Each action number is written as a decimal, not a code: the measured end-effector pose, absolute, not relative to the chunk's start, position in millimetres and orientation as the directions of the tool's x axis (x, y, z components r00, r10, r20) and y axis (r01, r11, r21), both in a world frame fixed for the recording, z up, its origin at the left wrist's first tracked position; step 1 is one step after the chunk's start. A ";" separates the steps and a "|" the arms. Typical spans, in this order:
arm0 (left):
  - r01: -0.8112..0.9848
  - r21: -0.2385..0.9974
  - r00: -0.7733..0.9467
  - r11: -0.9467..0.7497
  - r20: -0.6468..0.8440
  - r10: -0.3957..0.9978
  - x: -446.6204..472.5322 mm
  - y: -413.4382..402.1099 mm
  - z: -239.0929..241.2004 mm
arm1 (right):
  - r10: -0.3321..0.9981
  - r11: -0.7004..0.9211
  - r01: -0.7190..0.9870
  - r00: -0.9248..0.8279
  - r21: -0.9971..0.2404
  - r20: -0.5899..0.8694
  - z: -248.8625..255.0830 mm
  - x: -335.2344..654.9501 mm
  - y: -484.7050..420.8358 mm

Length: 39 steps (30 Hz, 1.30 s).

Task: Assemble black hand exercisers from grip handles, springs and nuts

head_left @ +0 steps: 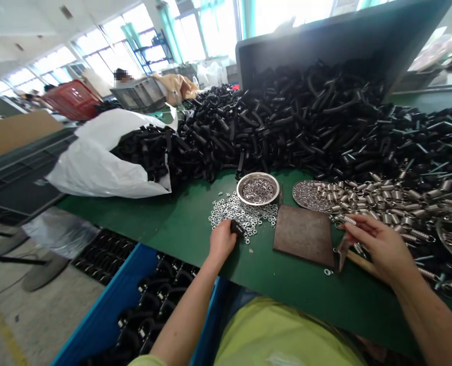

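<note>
My left hand [222, 240] is closed around a small black part [237, 227] and rests at the near edge of a scatter of small metal washers [241, 212] on the green table [180, 223]. My right hand [378, 244] pinches a small metal spring [348, 219] by its end, beside a pile of springs [393, 203]. Between the hands lies a flat brown metal plate [304, 235]. A round metal bowl [257, 188] with washers stands just beyond the scatter.
A big heap of black curved parts [305, 122] covers the table's far half, spilling from a tilted grey bin [325, 40]. A white bag [100, 157] of black parts lies left. A blue crate [111, 300] with black parts stands below. A person sits far back left.
</note>
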<state>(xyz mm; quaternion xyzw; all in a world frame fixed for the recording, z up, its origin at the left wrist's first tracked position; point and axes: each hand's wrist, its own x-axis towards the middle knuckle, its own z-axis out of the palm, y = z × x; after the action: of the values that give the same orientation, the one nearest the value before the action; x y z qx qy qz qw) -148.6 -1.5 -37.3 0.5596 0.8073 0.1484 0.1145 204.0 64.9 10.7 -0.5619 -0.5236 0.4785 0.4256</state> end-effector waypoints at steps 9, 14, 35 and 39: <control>0.911 0.301 -0.287 0.282 -0.028 0.957 -121.0 -22.9 -25.9 | 0.965 -0.174 0.048 -0.190 -0.984 -0.180 -0.6 185.1 25.4; 0.937 0.192 -0.283 0.293 -0.075 0.956 -100.7 -32.7 -25.9 | 0.913 -0.311 -0.165 -0.324 -0.936 -0.247 2.0 166.5 10.6; -0.072 0.945 -0.169 0.319 -0.327 0.930 -52.6 -38.5 16.8 | 0.927 -0.266 -0.204 -0.321 -0.942 -0.192 15.4 139.4 2.3; -0.309 0.893 -0.088 0.328 -0.370 0.925 -30.9 -36.8 26.0 | 0.910 -0.254 -0.247 -0.389 -0.935 -0.144 20.1 135.0 -0.3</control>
<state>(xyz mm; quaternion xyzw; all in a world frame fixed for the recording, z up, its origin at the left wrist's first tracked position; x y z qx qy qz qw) -30.9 -36.8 26.0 0.2861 0.5380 0.5043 0.6119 135.0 -0.3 20.1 -0.3680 -0.4504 0.7011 0.4125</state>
